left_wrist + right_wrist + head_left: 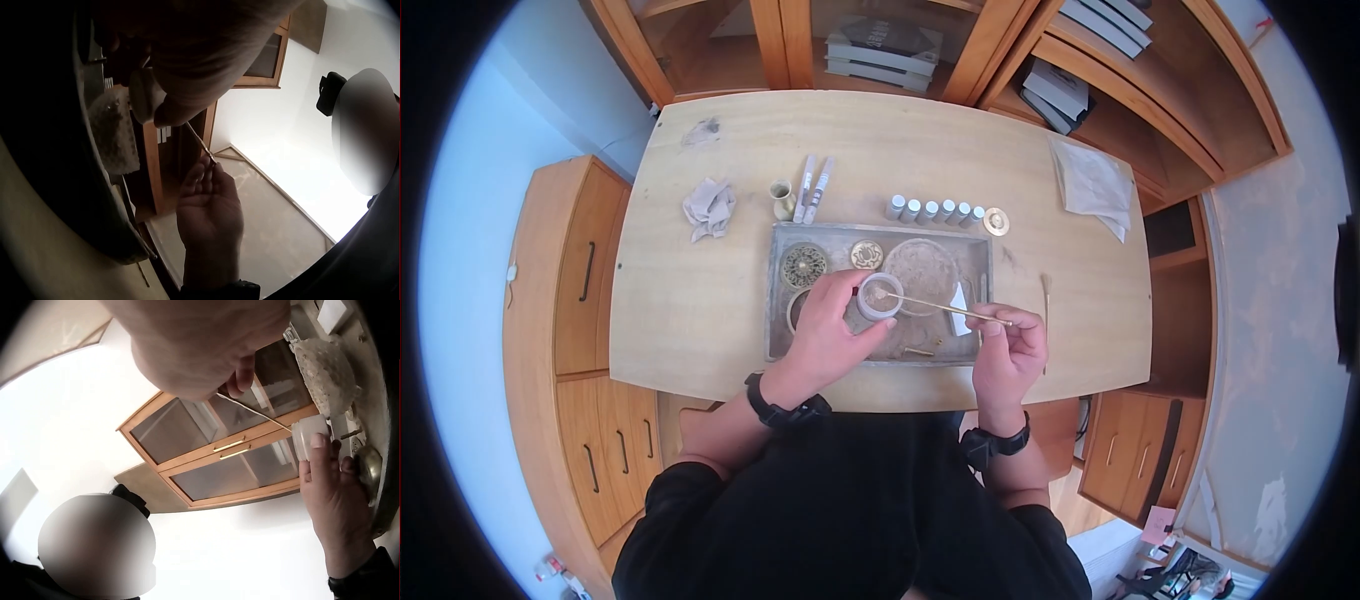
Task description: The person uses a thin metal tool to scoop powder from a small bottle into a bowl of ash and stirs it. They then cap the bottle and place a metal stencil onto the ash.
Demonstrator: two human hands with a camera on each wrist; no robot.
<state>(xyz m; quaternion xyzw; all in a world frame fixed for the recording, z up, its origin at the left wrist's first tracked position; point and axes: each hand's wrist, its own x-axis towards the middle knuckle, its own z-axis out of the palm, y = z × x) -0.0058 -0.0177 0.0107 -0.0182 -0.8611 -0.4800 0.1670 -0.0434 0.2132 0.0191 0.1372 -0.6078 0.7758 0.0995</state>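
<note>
The left hand [832, 335] grips a small translucent jar [881, 297] from its side, above the grey tray [983, 240]. In the right hand [1012, 362], thumb and fingers pinch the end of a thin brass-coloured stick [950, 308]; its other end reaches into the jar's mouth, where some powder shows. The right wrist view shows the jar [310, 436] in the left hand [337, 503], with the stick [257, 414] at its opening. The left wrist view shows the right hand [210, 209] on the stick's far end.
The tray holds a pierced round lid [804, 266], a patterned disc [866, 255], a round powdery bed [922, 270] and a white card [960, 309]. Behind it stand a brass cup [782, 199], two pale tubes [812, 190] and several small vials [930, 211]. Crumpled tissue [710, 208] lies left, a plastic bag [1092, 188] right.
</note>
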